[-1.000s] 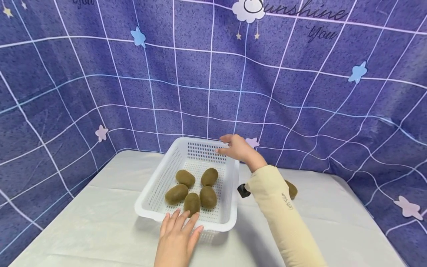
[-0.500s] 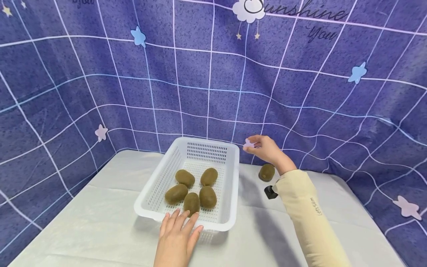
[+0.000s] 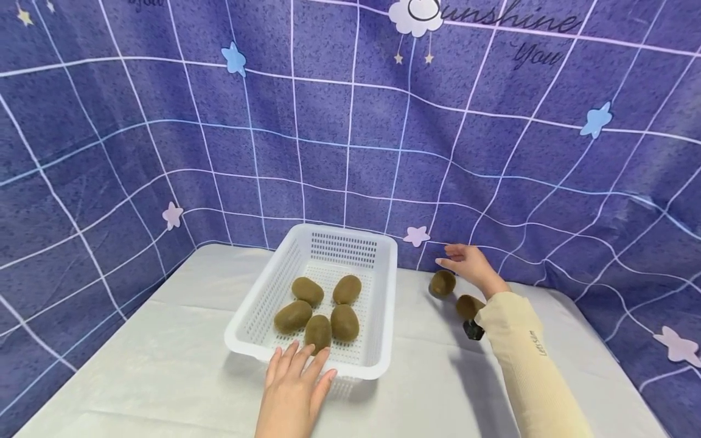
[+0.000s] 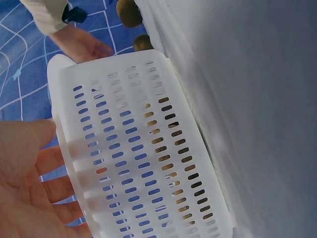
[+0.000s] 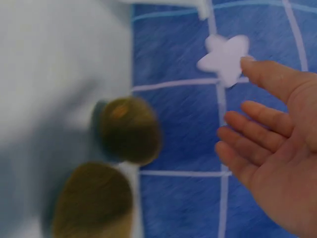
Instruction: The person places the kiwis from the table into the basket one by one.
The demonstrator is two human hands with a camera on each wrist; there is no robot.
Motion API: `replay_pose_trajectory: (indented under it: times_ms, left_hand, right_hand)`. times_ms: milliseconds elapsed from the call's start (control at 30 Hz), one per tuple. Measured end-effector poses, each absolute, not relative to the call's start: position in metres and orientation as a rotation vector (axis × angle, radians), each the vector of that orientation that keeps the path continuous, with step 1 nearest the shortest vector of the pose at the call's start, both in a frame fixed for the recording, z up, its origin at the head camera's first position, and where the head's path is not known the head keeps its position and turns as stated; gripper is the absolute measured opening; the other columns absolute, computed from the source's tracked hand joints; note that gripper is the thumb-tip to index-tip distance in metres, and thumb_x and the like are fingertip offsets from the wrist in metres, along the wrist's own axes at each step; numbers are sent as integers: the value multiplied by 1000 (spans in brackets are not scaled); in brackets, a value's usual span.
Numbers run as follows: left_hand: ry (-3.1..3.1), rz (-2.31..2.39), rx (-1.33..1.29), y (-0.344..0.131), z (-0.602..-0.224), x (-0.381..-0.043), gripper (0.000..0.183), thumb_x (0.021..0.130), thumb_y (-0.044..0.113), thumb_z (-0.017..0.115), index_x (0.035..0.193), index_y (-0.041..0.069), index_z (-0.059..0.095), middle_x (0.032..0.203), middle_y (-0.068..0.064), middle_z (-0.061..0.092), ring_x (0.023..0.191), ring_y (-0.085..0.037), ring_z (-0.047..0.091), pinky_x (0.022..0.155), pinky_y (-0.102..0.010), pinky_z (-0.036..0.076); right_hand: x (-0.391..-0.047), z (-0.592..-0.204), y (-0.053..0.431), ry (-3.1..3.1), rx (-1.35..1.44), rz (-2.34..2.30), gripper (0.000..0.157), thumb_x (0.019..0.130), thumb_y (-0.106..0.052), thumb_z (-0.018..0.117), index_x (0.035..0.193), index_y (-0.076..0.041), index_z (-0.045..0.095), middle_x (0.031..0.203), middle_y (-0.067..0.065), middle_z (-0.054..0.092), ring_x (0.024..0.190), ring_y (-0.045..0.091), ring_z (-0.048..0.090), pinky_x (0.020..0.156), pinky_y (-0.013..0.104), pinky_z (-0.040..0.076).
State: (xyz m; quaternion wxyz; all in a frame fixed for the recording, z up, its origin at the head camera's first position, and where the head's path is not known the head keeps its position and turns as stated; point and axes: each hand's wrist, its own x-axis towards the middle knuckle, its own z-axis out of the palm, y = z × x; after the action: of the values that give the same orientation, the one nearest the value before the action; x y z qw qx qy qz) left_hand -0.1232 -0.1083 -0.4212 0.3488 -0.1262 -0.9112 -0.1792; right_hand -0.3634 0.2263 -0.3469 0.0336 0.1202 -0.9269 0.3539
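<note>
Several brown kiwifruit lie in a white perforated plastic basket. My left hand rests its fingers over the basket's near rim; in the left wrist view the fingers lie along that rim. Right of the basket, two more kiwifruit lie on the table: a farther kiwi and a nearer kiwi, partly behind my right sleeve. My right hand hovers just above and beside the farther kiwi, fingers relaxed and apart from it. The right wrist view shows its palm holding nothing.
A white cloth covers the table. A purple-blue curtain with grid lines and stars hangs behind and at both sides. A small black device sits at my right wrist.
My right hand has moved from over the basket's far right corner to the right and down, over the loose kiwifruit, uncovering both. My left hand stays at the rim.
</note>
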Motion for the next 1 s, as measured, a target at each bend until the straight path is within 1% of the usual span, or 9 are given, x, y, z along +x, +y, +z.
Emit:
replay_pose_trajectory:
  times_ms: [200,367,467,667,867,1000]
  left_hand:
    - [-2350,-448,-342,-109,-423,-124,39,96,44,52,114,14,69,113,-9,67,114,-37,56,98,-60,38]
    - [-2337,-451,-349,-109,-421,-125,39,96,43,52,114,14,69,113,-9,67,113,-37,57,98,-61,39]
    - [-2332,-449,-351,-108,-421,-125,39,96,43,51,113,13,69,112,-10,67,112,-36,57,97,-60,39]
    - [-2330,-428,-345,-108,-422,-125,41,97,45,48,113,14,70,110,-10,68,111,-36,58,97,-60,40]
    - [-2337,-421,-340,-109,-423,-125,39,96,44,51,113,15,70,111,-9,68,111,-35,58,98,-58,39]
    - [-2343,-416,-336,-110,-423,-125,39,96,45,52,113,15,69,112,-8,68,112,-35,57,98,-58,39]
  right_hand:
    - [-370,-369,238,-2901,279,1074,65,91,-28,66,133,16,44,133,34,48,121,46,49,104,50,40]
    - [-370,-379,242,-3052,255,945,78,86,-30,71,137,18,35,138,38,38,128,50,38,109,55,31]
    - [-370,-386,245,-3121,241,861,83,84,-30,73,138,19,32,138,40,36,129,52,34,109,56,30]
    - [-372,-400,247,-3133,228,779,83,81,-27,76,135,21,35,134,40,41,125,52,39,106,55,34]
    - [-375,-407,243,-3091,269,790,81,79,-25,78,132,22,38,129,40,46,121,51,44,103,55,37]
    - [-378,-408,238,-3074,302,764,83,78,-24,80,134,20,37,128,40,47,119,50,46,103,55,37]
